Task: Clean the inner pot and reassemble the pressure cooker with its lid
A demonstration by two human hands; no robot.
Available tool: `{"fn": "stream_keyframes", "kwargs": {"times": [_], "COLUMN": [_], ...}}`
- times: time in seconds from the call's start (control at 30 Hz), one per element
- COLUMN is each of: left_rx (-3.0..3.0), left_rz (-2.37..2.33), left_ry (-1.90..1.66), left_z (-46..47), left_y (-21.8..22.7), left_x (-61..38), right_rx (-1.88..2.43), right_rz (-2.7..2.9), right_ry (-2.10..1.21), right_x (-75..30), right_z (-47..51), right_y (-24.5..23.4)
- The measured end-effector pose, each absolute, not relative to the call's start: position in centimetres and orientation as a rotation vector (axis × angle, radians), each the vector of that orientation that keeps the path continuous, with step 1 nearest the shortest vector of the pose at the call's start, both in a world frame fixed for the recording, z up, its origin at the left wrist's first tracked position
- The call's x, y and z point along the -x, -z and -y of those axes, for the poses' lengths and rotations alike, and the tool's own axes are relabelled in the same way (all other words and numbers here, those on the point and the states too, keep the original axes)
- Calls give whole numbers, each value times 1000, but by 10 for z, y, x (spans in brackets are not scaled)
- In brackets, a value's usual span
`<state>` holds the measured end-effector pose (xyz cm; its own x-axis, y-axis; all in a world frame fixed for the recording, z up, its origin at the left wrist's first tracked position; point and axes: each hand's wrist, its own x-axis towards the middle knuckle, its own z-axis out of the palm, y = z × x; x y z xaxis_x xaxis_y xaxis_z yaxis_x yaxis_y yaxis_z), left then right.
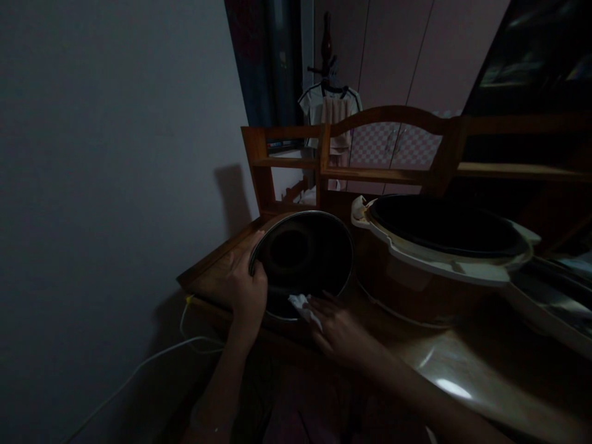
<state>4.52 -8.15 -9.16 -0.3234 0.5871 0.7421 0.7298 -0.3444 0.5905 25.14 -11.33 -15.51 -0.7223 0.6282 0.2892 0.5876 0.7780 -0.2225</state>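
A dark round inner pot (324, 246) is tilted on the wooden desk, its open mouth facing me. My left hand (247, 280) grips its left rim, the thumb over the edge and the fingers along the outside. At the pot's lower right rim, my right hand (340, 327) holds a crumpled white tissue (305, 308) against or just over the edge; the dim light hides exact contact. To the right stands a wide cooker body (416, 290) with a pale rim and a dark, open inside.
The wooden desk (467, 351) has a raised shelf frame (383, 176) along its back. A grey-white wall (139, 154) rises on the left, with a white cable (152, 357) below. A flat pale-edged object (550, 302) lies right of the cooker.
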Motion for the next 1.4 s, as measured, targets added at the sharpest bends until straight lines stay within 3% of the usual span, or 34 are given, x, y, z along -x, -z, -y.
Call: {"fn": "stream_keyframes", "kwargs": {"times": [0.43,0.93,1.4], "left_rx": [1847,1811,1839], "left_rz": [1668,1665,1639], "left_ry": [1726,1689,1648], "left_z": [87,86,86], "left_y": [87,87,88], "left_x": [-58,-66,-66], "right_rx": [1125,1043,1104], "right_rz": [2648,2598,2709], "right_ry": [404,-395,41], "right_x": [-290,-264,-268], "right_z": [88,98,102], "right_y": [147,171,157]}}
